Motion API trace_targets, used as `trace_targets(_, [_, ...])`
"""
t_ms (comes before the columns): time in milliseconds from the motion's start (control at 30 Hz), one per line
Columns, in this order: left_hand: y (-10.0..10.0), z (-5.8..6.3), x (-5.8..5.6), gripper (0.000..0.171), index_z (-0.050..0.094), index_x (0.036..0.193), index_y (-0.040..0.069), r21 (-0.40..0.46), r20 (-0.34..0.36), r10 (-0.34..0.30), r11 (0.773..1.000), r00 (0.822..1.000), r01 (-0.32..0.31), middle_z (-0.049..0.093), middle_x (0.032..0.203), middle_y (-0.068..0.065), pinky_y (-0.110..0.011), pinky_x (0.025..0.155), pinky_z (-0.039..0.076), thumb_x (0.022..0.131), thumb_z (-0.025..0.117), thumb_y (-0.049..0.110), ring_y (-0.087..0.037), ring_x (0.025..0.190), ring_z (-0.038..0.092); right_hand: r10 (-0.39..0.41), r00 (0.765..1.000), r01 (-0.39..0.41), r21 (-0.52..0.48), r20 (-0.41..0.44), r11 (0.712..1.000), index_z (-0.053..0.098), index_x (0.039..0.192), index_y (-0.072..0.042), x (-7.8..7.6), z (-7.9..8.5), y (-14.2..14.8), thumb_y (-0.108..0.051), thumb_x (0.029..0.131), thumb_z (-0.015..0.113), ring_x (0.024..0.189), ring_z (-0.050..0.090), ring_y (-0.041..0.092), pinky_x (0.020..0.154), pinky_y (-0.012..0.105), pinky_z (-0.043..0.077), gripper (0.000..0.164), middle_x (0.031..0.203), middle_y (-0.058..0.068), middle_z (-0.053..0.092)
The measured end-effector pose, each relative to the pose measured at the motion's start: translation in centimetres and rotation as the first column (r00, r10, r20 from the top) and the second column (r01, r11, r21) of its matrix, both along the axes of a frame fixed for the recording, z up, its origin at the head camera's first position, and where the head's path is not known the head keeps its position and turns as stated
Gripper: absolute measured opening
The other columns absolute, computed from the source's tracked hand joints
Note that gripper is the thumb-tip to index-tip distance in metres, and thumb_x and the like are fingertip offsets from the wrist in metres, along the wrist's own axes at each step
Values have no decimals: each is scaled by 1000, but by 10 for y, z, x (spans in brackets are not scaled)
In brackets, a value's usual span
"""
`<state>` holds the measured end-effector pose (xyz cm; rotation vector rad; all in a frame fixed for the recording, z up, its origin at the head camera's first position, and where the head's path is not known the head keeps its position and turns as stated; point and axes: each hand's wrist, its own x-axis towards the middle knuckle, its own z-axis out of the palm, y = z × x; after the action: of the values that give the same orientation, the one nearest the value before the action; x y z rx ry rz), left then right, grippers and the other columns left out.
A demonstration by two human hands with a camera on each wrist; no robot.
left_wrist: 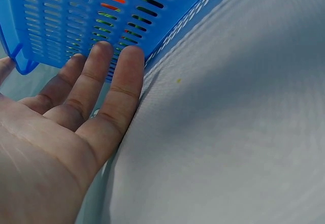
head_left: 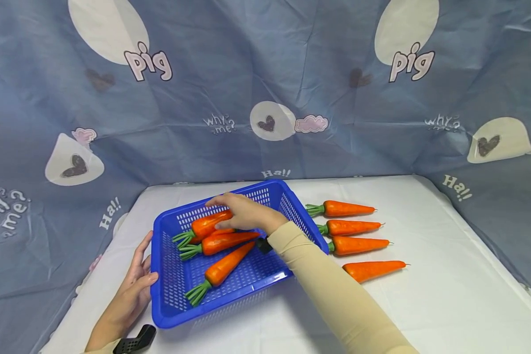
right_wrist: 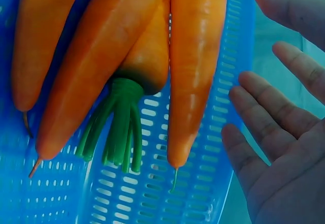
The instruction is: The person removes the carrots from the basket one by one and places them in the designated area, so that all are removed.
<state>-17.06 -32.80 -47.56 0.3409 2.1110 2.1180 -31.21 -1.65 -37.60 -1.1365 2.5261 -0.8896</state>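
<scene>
A blue perforated plastic basket (head_left: pixel 272 280) sits angled on the table, holding several carrots with green stubs. My left hand (head_left: pixel 130 290) is at its left side, thumb at the rim. In the left wrist view, the fingers (left_wrist: pixel 129 76) of that hand extend up against the slotted wall. My right hand (head_left: pixel 248 211) reaches over the basket, overlapping the uppermost carrot (head_left: pixel 208 223) in the head view. Its fingers (right_wrist: pixel 261 115) are spread and hold nothing in the right wrist view, beside the basket wall. Below lie a middle carrot (head_left: pixel 225 242) and a lower carrot (head_left: pixel 227 265).
Right of the basket, several more carrots lie in a column, among them a top carrot (head_left: pixel 347 208) and a bottom carrot (head_left: pixel 373 269). A white cloth (head_left: pixel 447 305) covers the table. Blue printed fabric (head_left: pixel 336 147) hangs behind and at both sides.
</scene>
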Motion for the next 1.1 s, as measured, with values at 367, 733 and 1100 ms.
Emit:
trace_targets(367, [1, 0, 1, 85, 0, 171, 42, -5, 0, 13, 1000, 1000, -13, 45, 157, 11, -31, 98, 60, 106, 46, 14, -7, 131, 63, -11, 999, 15, 108, -37, 994, 57, 156, -19, 0, -2, -13, -25, 103, 74, 147, 52, 26, 128, 39, 40, 56, 157, 8, 56])
trace_targets(733, [1, 0, 0, 85, 0, 171, 43, -12, -2, 15, 1000, 1000, -15, 44, 157, 11, -31, 97, 60, 106, 46, 13, -6, 131, 63, -20, 999, 24, 153, -27, 988, 56, 157, -18, -1, -5, -16, -25, 102, 74, 145, 54, 25, 127, 39, 41, 58, 156, 8, 58])
trace_targets(1100, [0, -1, 0, 85, 0, 171, 43, -18, 1, 18, 1000, 1000, -18, 44, 157, 11, -32, 97, 61, 106, 46, 14, -7, 131, 63, -28, 997, 42, 205, -71, 978, 66, 149, -17, 1, -4, -17, -19, 103, 73, 133, 60, 23, 121, 36, 47, 47, 145, 9, 63])
